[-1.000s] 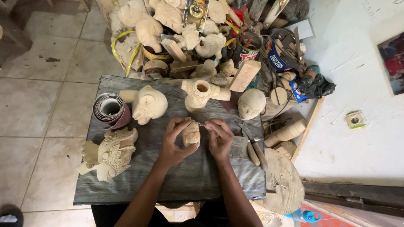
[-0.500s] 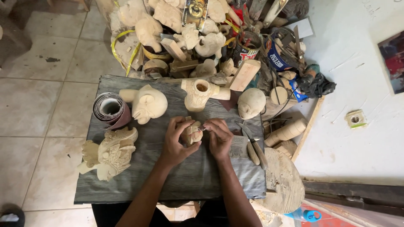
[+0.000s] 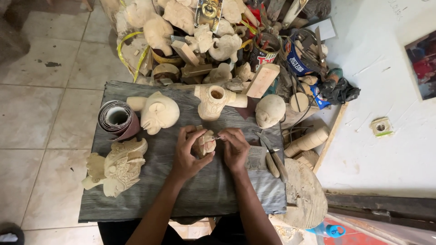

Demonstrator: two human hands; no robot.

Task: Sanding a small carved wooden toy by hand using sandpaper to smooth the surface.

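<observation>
The small wooden carving [image 3: 204, 143] sits at the middle of the grey worktop [image 3: 150, 190], lifted slightly off the cloth-like surface and cupped between both hands. The left hand [image 3: 187, 154] wraps it from the left and below, fingers curled over its top and thumb along the near side, so this grip is closed firmly around the piece. The right hand [image 3: 235, 149] lies just to the right of it, fingers pinched shut on a slim carving tool [image 3: 216, 138] whose tip points left and touches the carving's right face. The tool's long axis runs almost level across the view, from the right hand toward the left one, and the carving lies directly at its tip. The blade end is too small to make out clearly; it appears to be a thin knife or a gouge.

Beyond the hands, 3 larger pale carvings stand on the worktop: a rounded head [image 3: 159, 112] to the left, a hollow-necked figure [image 3: 213, 100] straight ahead, and a smooth rounded blank [image 3: 270, 110] to the right. A roll of sandpaper [image 3: 119, 119] lies beside the rounded head. An ornate winged carving [image 3: 116, 165] rests at the worktop's left edge, well apart from the hands. 2 wooden-handled tools [image 3: 274, 159] lie just beside the right hand on the worktop's right side.
</observation>
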